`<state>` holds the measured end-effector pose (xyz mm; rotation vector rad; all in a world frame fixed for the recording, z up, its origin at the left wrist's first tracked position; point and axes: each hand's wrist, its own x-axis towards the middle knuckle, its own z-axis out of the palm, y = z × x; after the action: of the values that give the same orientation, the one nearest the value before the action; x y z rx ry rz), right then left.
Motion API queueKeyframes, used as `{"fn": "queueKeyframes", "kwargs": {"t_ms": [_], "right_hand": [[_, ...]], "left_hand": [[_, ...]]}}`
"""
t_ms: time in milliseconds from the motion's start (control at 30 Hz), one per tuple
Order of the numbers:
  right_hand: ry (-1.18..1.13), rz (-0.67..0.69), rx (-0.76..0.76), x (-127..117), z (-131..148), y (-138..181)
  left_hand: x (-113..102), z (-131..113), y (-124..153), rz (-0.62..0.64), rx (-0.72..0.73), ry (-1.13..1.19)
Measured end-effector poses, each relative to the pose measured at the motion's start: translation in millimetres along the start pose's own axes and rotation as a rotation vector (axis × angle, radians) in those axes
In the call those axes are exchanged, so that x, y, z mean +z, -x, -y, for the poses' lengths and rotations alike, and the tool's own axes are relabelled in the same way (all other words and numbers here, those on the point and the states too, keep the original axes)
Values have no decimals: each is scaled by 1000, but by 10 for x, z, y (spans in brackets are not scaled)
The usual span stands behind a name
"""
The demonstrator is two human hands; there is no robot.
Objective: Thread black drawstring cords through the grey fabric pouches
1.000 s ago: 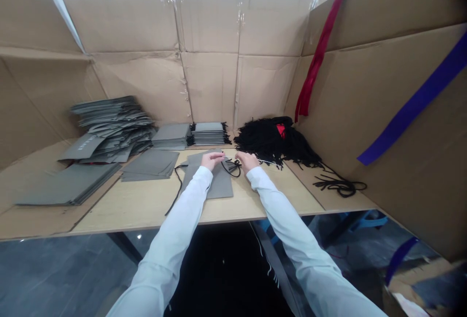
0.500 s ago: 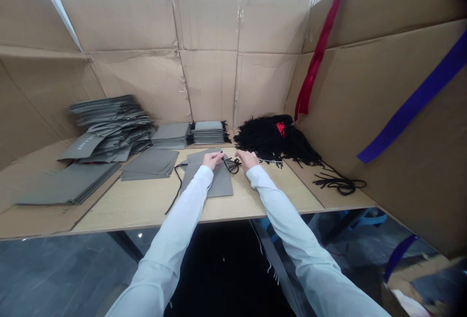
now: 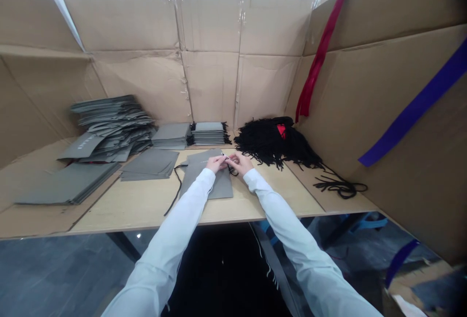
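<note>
L hand (image 3: 216,163): grip narrow, fingertips pinched, seemingly on the blk cord (image 3: 232,170). R hand (image 3: 241,163): fingertips also drawn in narrow, nearly meeting L's; can't tell what they hold, bit b/w them too small. Cord's loops hang just under R fingers, over the R part of the grey sheet (image 3: 221,189), which lies flat on the worktop (image 3: 138,212) below both hands.

Risk, my guess: cord end could slip out if either pinch slackens; loops could snag or knot, being bunched so close to R fingers. Sheet could also skid if cord's tugged, as no palm seems to pin it.

Pose: forearms reach fwd & converge, wrists low over sheet, fingers pointing inward.

Further out: loose cord length (image 3: 178,185) L of sheet, grey sheets (image 3: 150,165) beyond it, blk cord heap (image 3: 260,137) behind R hand, corded stack (image 3: 207,134) at back.
</note>
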<state>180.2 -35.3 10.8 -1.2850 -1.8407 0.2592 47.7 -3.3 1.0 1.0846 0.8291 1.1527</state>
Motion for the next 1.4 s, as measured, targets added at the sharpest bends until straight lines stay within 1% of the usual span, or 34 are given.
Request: {"fn": "queueKeyframes", "kwargs": {"t_ms": [67,133,200,233,300,400,500,600,667,733,800,900,967,1033,1100,1167,1233,1267,1400], "right_hand": [[-165,-9,41,43,1,-33],[-283,-14,76,64,-9,-60],[-337,-16,100,58,-28,-76],[-333,-21,110,45,-38,-79],[-266,-46,128,6,-60,-81],[-92,-88,142,-57,-92,-78],[44,-86,162,-94,-127,-75],[133,-87,192,-101,-160,-78],[160,-84,206,-99,-177,-82],[169,-70,209,-98,-190,-87],[178,-56,204,-99,-198,-91],[209,-27,175,-106,-199,-89],[232,5,137,-115,-191,-82],[242,25,101,-127,-178,-72],[234,22,72,-141,-160,-61],[208,12,32,-156,-137,-51],[170,-8,-35,-170,-103,-38],[153,-31,-75,-176,-79,-30],[143,-179,-246,-207,73,21]], "left_hand": [[22,28,5,15,18,24],[36,43,5,50,42,33],[34,41,-6,66,76,-18],[25,33,-15,64,103,-80],[-13,17,-43,40,189,-253],[-111,23,-90,-48,311,-536],[-209,87,-131,-115,334,-737],[-248,141,-156,-97,298,-957],[-240,136,-155,-71,284,-1185],[-220,103,-135,-62,313,-1389],[-199,60,-100,-78,363,-1508],[-178,12,-45,-80,420,-1601],[-167,-9,-25,-47,442,-1636],[-159,-30,-19,-2,433,-1660],[-151,-61,-17,44,426,-1675],[-142,-108,-4,59,457,-1658],[-129,-166,25,6,522,-1566],[-121,-199,42,-47,551,-1489],[-88,-338,84,-286,652,-1036]]}}
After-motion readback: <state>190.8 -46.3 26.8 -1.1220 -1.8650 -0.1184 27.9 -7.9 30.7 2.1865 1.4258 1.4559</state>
